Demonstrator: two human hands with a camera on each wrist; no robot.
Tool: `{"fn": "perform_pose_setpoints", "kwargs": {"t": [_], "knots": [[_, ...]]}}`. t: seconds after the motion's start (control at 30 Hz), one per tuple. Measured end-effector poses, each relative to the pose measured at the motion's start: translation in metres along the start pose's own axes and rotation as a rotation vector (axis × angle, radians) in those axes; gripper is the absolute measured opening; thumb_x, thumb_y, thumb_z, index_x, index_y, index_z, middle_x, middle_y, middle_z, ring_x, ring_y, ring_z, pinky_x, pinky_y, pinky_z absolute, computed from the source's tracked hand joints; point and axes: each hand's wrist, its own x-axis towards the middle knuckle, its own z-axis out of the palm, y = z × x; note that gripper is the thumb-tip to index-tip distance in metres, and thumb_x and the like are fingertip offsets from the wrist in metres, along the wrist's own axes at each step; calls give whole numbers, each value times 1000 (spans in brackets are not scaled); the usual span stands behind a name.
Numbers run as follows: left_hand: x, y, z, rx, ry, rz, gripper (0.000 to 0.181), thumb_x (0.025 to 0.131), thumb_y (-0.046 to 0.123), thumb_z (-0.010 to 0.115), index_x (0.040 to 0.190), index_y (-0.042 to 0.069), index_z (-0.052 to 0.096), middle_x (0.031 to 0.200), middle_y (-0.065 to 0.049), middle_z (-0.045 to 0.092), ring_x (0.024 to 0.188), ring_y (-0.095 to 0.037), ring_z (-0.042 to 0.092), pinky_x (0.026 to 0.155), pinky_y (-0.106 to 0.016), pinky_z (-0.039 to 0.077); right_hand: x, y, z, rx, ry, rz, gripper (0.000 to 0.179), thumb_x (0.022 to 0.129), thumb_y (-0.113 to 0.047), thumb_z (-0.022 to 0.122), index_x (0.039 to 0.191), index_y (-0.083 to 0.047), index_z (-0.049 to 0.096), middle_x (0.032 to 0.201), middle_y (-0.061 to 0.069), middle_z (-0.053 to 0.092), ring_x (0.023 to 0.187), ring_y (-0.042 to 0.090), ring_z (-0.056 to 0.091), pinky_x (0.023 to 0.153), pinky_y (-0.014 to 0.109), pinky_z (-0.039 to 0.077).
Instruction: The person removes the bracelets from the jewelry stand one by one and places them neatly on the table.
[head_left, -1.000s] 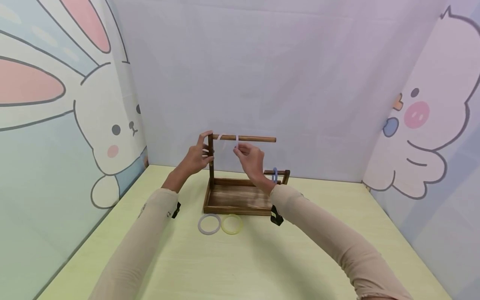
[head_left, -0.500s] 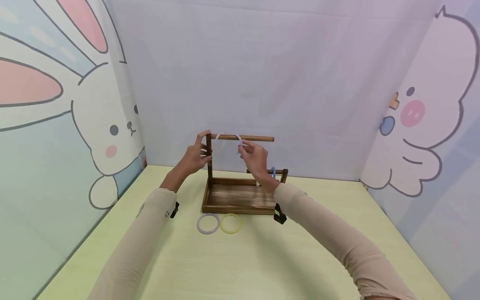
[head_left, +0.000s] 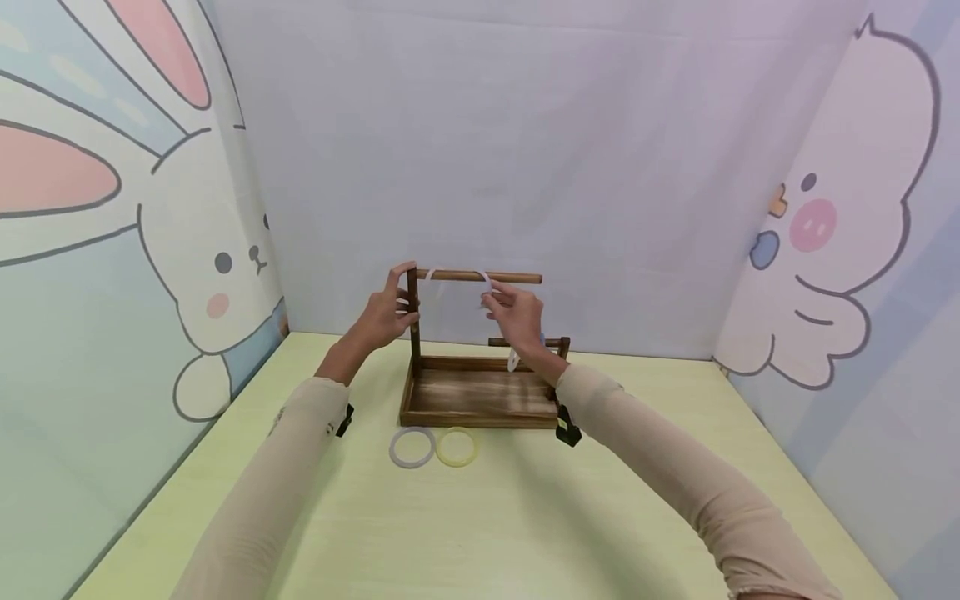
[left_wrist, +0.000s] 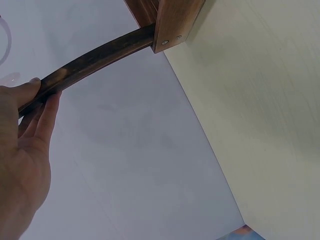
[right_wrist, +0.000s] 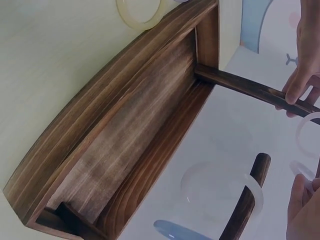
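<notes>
My left hand (head_left: 386,317) grips the tall post (head_left: 414,333) of a dark wooden rack near its top, as the left wrist view also shows, with thumb and fingers on opposite sides. With thumb and fingers, my right hand (head_left: 517,317) pinches a pale lilac ring (head_left: 487,281) that loops over the upper bar (head_left: 517,277). Another pale ring (head_left: 431,273) hangs on this bar close to the post. On the lower bar (head_left: 498,342) hang a white ring (right_wrist: 256,194) and a blue ring (right_wrist: 181,231), partly hidden by my right hand in the head view.
The rack's shallow tray (head_left: 480,422) sits on the pale yellow table (head_left: 465,533). In front of it lie a greyish-lilac ring (head_left: 412,465) and a yellow ring (head_left: 457,464), side by side. A pale cloth wall (head_left: 480,150) stands behind, with cartoon-printed walls at both sides.
My right hand has moved a little right along the upper bar with the lilac ring, which now tilts more. The left hand keeps its grip on the post. The head view has shifted slightly.
</notes>
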Motion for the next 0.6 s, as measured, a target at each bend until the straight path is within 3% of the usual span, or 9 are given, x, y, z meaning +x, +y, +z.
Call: {"fn": "perform_pose_setpoints", "kwargs": {"t": [0.6], "knots": [[-1,-5,-2,-16,-2,12,93,95,-8,69,161,25,13,118,-29,65,108,-45,70,91,-53,61,-1,7,-32,-9,-8,27,36,99,-8,71,134,1,68,110,22,75,97,34,77,72,26,64]]}}
